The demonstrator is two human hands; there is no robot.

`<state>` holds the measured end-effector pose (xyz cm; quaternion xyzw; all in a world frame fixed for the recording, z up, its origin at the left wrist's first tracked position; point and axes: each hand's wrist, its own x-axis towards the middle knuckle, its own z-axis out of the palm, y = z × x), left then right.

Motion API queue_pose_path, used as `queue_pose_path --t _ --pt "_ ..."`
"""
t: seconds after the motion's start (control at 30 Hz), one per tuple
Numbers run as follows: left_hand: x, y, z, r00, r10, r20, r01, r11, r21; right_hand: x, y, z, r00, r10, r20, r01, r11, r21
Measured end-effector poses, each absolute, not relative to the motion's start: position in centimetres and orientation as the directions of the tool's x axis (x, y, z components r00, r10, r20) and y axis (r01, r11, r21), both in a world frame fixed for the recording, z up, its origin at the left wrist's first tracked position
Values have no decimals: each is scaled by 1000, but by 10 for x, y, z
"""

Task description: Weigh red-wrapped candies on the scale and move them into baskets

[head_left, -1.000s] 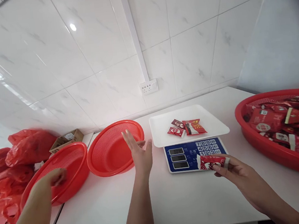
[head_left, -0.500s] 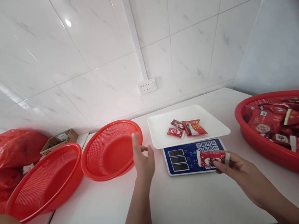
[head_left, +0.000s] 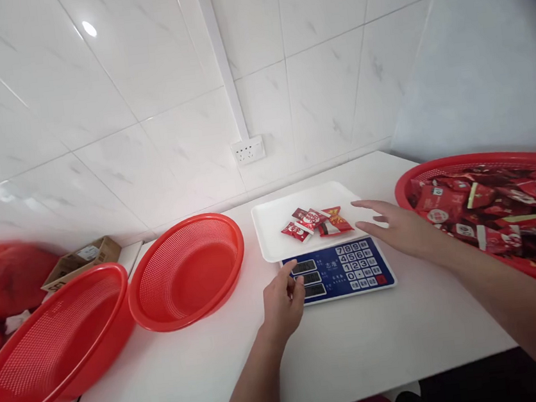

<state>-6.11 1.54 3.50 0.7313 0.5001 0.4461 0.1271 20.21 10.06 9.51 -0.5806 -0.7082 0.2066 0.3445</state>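
Several small red snack packets (head_left: 313, 217) lie bunched on the white tray (head_left: 269, 210) of a weighing scale, some overlapping. My right hand (head_left: 397, 228) is by the tray's right edge, empty, with thumb and fingers spread toward the packets. At the left end of the scale's blue keypad panel (head_left: 337, 277), my left hand (head_left: 283, 299) holds nothing. Its fingers are loosely bent and apart, over the edge of the display windows and partly covering them.
A large red basket (head_left: 402, 187) full of similar packets stands on the right. To the left are an empty red basket (head_left: 137, 300) and another red basket (head_left: 117, 321). Behind that are a cardboard box (head_left: 104, 252) and red plastic bags (head_left: 10, 275). A socket (head_left: 249, 151) is on the tiled wall.
The packet from my right hand now lies on the tray with the others, and that hand is empty. My left hand has lowered and come to the scale's display. The view has shifted rightward.
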Motion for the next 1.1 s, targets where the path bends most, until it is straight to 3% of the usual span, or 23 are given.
queue_pose_path --t 0.27,0.4,0.5,0.67,1.1 --pt "-58 15 33 126 831 542 632 -488 602 182 116 81 -469 848 248 753 531 -390" --pt "-60 15 31 111 840 530 643 -467 606 152 137 90 -532 834 146 785 551 -284" --pt "-62 17 31 96 845 527 643 -457 615 146 145 99 -502 862 74 820 502 -275" --pt "-65 17 33 71 843 533 646 -446 620 156 141 93 -471 875 112 822 481 -305" --pt "-66 17 34 73 839 539 650 -449 612 129 155 91 -449 892 48 868 448 -212"
